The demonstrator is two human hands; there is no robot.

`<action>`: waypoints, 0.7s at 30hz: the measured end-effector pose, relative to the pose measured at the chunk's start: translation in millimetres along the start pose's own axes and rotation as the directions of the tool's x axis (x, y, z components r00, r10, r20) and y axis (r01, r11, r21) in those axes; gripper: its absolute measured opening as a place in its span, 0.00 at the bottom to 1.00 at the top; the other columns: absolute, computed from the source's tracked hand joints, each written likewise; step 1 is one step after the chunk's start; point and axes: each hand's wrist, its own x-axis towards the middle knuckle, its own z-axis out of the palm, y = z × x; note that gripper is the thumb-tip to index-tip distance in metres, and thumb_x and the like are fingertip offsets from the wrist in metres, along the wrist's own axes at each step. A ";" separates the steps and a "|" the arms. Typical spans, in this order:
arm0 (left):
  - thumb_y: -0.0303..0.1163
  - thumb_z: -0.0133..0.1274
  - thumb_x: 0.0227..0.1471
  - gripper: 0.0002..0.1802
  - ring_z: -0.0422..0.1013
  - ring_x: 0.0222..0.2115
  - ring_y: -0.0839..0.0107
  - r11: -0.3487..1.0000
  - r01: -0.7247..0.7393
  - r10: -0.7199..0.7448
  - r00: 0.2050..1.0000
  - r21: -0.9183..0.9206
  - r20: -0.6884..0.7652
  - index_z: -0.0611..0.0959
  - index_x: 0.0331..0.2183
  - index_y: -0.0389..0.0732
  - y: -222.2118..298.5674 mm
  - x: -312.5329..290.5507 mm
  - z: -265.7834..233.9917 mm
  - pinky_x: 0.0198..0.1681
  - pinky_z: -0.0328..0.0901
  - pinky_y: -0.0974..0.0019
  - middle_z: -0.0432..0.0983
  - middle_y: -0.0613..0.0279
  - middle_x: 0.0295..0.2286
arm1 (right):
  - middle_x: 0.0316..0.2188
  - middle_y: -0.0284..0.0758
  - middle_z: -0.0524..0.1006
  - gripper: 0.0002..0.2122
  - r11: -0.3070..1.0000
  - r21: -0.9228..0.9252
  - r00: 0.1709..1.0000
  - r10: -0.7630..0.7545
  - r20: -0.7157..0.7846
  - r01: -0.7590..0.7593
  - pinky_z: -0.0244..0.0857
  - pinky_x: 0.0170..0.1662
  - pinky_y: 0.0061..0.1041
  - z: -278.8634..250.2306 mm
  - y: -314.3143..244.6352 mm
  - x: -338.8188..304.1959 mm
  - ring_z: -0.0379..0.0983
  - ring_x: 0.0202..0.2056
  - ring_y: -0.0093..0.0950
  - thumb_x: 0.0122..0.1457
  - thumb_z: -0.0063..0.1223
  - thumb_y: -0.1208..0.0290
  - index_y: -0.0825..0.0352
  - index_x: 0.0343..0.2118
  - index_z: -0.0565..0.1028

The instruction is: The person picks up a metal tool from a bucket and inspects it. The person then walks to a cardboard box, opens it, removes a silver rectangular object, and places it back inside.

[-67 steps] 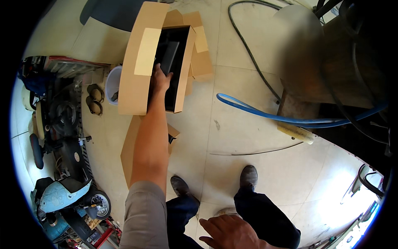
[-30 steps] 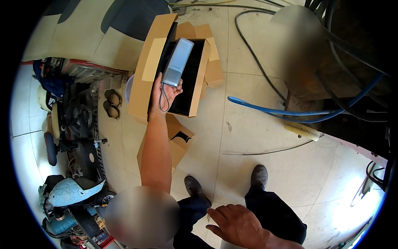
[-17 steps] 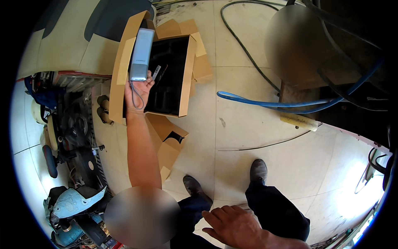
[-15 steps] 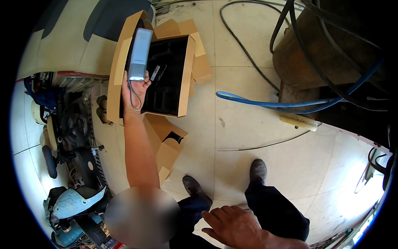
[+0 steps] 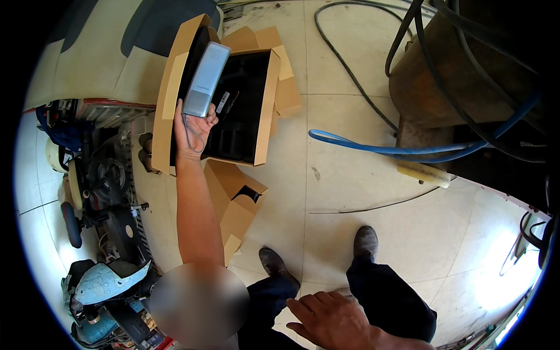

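In my left hand is a long blue-grey power bank. Thumb and fingers grip its lower end. A short grey cord hangs in a loop over my palm and wrist. The power bank is tilted, above an open cardboard box with a black lining that has moulded hollows. A small labelled item lies in that lining. My right hand is low in front of my legs, holding nothing visible, its fingers stretched and slightly apart. A blurred patch hides part of my left arm.
A second cardboard box lies on the tiled floor below the first. Scooters and clutter fill the left side. Far right, black hoses and a blue hose loop around a rusty drum. A thin rod lies on the floor.
The power bank has tipped, its far end swinging to the right, as my left hand turned. My right hand has hardly moved.
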 end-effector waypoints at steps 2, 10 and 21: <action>0.57 0.33 0.65 0.32 0.60 0.26 0.69 1.000 -0.009 0.009 1.000 0.003 -0.007 0.76 0.40 0.36 2.4 -1.3 -4.2 0.35 0.57 0.66 0.67 0.58 0.26 | 0.31 0.36 0.74 0.18 1.000 0.008 1.000 -0.001 0.008 0.001 0.67 0.39 0.33 -1.3 -0.2 0.0 0.73 0.35 0.33 0.51 0.63 0.60 0.65 0.41 0.74; 0.56 0.33 0.64 0.32 0.59 0.24 0.69 0.998 -0.009 0.008 1.000 -0.063 -0.014 0.78 0.43 0.38 0.6 0.2 -1.7 0.33 0.56 0.66 0.65 0.58 0.23 | 0.31 0.37 0.74 0.18 1.000 0.001 1.000 0.006 0.001 -0.006 0.68 0.38 0.34 -1.5 -0.2 -0.6 0.74 0.34 0.34 0.50 0.64 0.61 0.65 0.41 0.74; 0.55 0.32 0.64 0.31 0.59 0.23 0.70 0.997 0.026 -0.027 0.999 -0.069 -0.016 0.78 0.42 0.37 -2.9 1.5 -0.6 0.29 0.55 0.66 0.62 0.61 0.20 | 0.32 0.37 0.75 0.18 1.000 -0.008 1.000 -0.010 0.007 0.010 0.69 0.39 0.35 0.3 0.2 -0.1 0.74 0.34 0.34 0.52 0.63 0.59 0.65 0.40 0.75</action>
